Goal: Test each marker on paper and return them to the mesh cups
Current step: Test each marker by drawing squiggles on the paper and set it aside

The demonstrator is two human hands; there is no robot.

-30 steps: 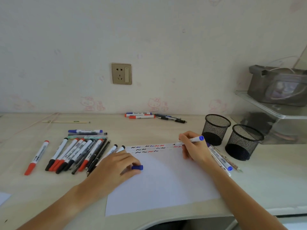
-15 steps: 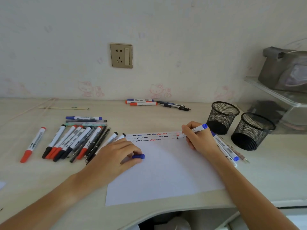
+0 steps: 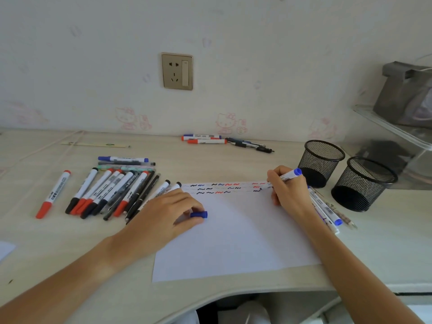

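A white sheet of paper [image 3: 233, 237] lies on the desk with rows of short red, blue and black squiggles along its top edge. My right hand [image 3: 288, 192] grips a blue marker [image 3: 289, 175] with its tip on the paper's top right corner. My left hand [image 3: 163, 213] rests on the paper's left side and pinches the blue cap [image 3: 198, 214]. Two black mesh cups [image 3: 321, 162] [image 3: 363, 183] stand to the right; what shows of their insides holds nothing. Several markers [image 3: 109, 190] lie in a row left of the paper.
A few markers [image 3: 326, 210] lie under my right wrist beside the cups. More markers [image 3: 203, 139] and pens [image 3: 250, 145] sit by the wall under a socket [image 3: 177, 71]. A clear shelf [image 3: 395, 129] with a grey bag is at far right.
The camera has tilted a little. My right hand has kept the marker at the paper's top right corner, shifting only slightly. My left hand has stayed put with the cap.
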